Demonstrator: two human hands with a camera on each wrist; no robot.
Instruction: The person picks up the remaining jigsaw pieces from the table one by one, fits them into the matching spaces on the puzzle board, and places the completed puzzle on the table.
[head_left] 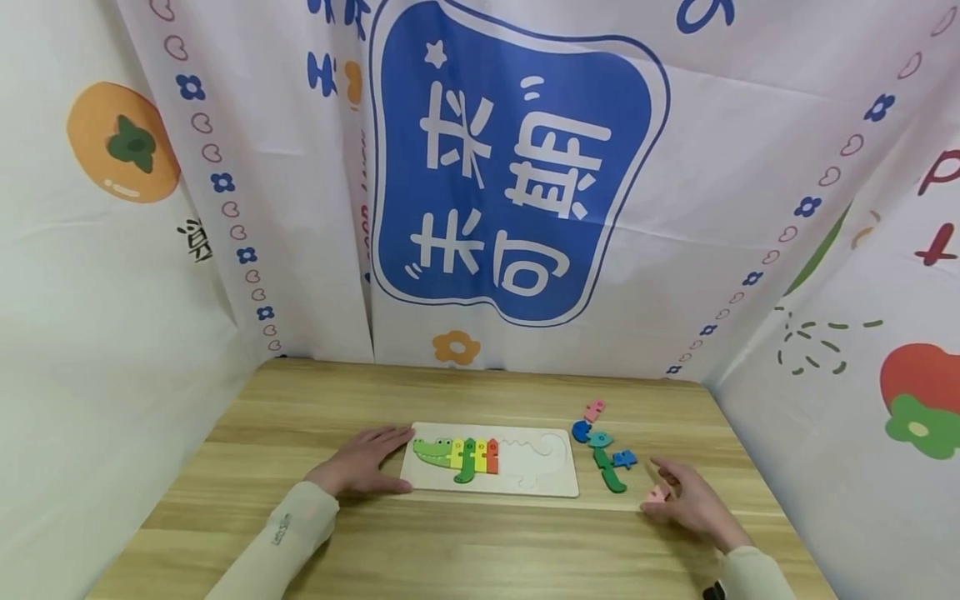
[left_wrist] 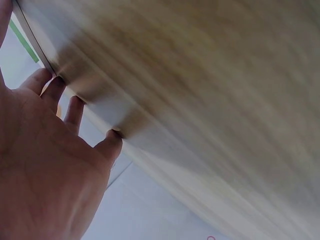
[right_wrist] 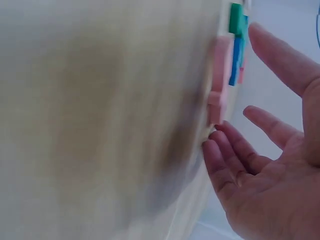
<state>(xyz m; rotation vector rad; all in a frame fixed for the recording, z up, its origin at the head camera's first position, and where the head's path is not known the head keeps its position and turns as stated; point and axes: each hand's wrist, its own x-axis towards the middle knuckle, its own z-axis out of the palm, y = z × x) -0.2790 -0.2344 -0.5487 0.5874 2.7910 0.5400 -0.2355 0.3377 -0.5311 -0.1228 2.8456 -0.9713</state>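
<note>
A pale wooden puzzle board (head_left: 536, 483) lies on the table, with a crocodile's green head and several yellow, green and red body pieces set in its left part. Its right part shows only the printed outline. My left hand (head_left: 363, 462) rests at the board's left edge, fingers and thumb spread along it. In the left wrist view the left fingertips (left_wrist: 116, 134) touch the tabletop. My right hand (head_left: 693, 500) is around a pink puzzle piece (head_left: 657, 494), thumb and fingers apart. The right wrist view shows this pink piece (right_wrist: 220, 80) just beyond the fingertips, not pinched.
Loose pieces lie between board and right hand: a green leg piece (head_left: 609, 471), a blue piece (head_left: 625, 458), a teal piece (head_left: 600, 438), a dark blue piece (head_left: 581, 431) and another pink piece (head_left: 595, 410). Printed cloth (head_left: 300, 250) hangs behind the wooden table (head_left: 450, 550) and at both sides.
</note>
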